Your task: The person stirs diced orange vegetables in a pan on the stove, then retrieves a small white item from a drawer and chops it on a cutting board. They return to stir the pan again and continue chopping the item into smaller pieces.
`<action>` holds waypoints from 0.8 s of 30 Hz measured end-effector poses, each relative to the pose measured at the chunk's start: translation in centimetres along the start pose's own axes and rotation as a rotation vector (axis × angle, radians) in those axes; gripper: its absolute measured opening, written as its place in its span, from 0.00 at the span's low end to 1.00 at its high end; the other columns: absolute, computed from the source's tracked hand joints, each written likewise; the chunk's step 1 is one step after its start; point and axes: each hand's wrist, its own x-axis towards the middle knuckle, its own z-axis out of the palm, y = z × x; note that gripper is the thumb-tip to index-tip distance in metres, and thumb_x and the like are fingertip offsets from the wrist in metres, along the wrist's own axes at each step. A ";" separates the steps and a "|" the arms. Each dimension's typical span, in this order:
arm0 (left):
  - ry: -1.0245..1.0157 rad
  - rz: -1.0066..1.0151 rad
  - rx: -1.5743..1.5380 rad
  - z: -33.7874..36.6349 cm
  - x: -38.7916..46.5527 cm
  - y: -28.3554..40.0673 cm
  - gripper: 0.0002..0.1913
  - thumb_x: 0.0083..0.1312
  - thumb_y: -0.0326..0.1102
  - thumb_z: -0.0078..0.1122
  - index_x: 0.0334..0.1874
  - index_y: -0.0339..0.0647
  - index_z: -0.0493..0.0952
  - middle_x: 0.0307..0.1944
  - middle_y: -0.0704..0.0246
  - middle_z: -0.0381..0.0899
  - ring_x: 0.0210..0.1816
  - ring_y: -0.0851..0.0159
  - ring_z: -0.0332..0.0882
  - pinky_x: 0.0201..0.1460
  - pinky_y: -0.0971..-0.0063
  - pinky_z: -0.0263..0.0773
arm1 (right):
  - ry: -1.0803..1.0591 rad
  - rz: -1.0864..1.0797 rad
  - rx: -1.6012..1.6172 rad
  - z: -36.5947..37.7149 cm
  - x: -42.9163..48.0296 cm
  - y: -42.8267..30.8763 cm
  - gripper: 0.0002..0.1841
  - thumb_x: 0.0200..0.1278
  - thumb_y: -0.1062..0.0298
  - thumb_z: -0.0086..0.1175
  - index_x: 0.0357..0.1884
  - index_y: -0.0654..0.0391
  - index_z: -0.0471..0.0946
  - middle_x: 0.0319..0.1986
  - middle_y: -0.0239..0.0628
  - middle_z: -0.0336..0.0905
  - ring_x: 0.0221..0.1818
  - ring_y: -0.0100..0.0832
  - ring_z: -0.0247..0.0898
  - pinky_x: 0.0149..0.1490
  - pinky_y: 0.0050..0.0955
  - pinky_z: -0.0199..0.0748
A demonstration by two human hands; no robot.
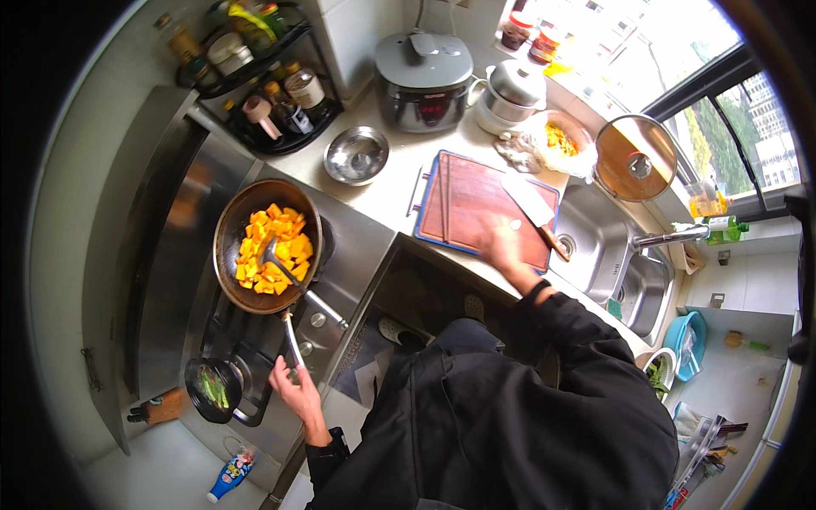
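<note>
My left hand (298,392) is at the end of the metal handle (292,338) of a wok (222,255), its fingers apart and not wrapped round the handle. Chunks of orange squash, probably pumpkin (295,247), lie in the wok. A spatula (322,307) rests among them, its handle leaning over the rim. My right hand (500,245), blurred, is over the reddish cutting board (468,185); whether it holds anything cannot be told. Beside its fingers is a small white piece (515,224). A cleaver (529,199) and a pair of chopsticks (445,197) lie on the board.
A steel bowl (357,155) and a rice cooker (424,80) stand behind the board. Right of it are a double sink (590,239) and a glass lid (637,143). A small black pot (191,389) with green vegetables sits at the front burner. A bottle rack (255,80) fills the back corner.
</note>
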 end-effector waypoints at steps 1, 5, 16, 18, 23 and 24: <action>0.083 0.099 0.059 -0.2 -0.4 2.1 0.22 0.69 0.29 0.64 0.66 0.37 0.77 0.54 0.61 0.79 0.52 0.61 0.78 0.49 0.65 0.75 | 0.030 0.231 0.162 -2.0 -0.1 5.0 0.25 0.50 0.71 0.67 0.55 0.58 0.80 0.42 0.49 0.81 0.50 0.54 0.76 0.56 0.49 0.76; -0.118 0.140 -0.208 6.1 -2.0 12.9 0.12 0.70 0.28 0.65 0.54 0.34 0.83 0.42 0.63 0.84 0.37 0.66 0.81 0.42 0.73 0.76 | -0.139 0.250 -0.261 -6.0 -2.2 18.2 0.36 0.47 0.69 0.65 0.63 0.66 0.69 0.43 0.56 0.79 0.49 0.56 0.76 0.57 0.48 0.75; -0.503 0.911 -0.249 40.2 -7.9 34.7 0.08 0.63 0.25 0.69 0.45 0.37 0.86 0.44 0.61 0.87 0.49 0.53 0.85 0.53 0.64 0.81 | -0.104 0.182 0.129 -8.9 -0.5 23.0 0.28 0.54 0.72 0.55 0.62 0.58 0.74 0.32 0.57 0.83 0.35 0.60 0.82 0.43 0.52 0.81; -0.479 0.965 -0.219 43.0 -7.7 34.9 0.07 0.63 0.25 0.69 0.43 0.38 0.85 0.43 0.62 0.86 0.48 0.54 0.84 0.51 0.63 0.81 | -0.167 0.239 0.264 -11.0 -2.0 22.9 0.19 0.61 0.67 0.58 0.56 0.53 0.79 0.27 0.50 0.83 0.32 0.56 0.82 0.39 0.50 0.80; -0.556 1.068 -0.193 45.1 -6.6 34.0 0.05 0.62 0.24 0.68 0.39 0.39 0.84 0.39 0.65 0.84 0.43 0.54 0.83 0.46 0.64 0.81 | -0.119 0.179 0.287 -10.5 -3.3 21.2 0.10 0.69 0.66 0.58 0.47 0.57 0.84 0.26 0.51 0.82 0.30 0.51 0.83 0.38 0.48 0.80; -0.567 1.087 -0.178 45.2 -6.4 33.9 0.05 0.61 0.25 0.69 0.39 0.39 0.84 0.38 0.65 0.84 0.43 0.54 0.83 0.46 0.64 0.81 | -0.101 0.142 0.293 -10.0 -3.3 20.8 0.11 0.69 0.66 0.58 0.48 0.58 0.83 0.26 0.51 0.82 0.30 0.51 0.83 0.38 0.48 0.80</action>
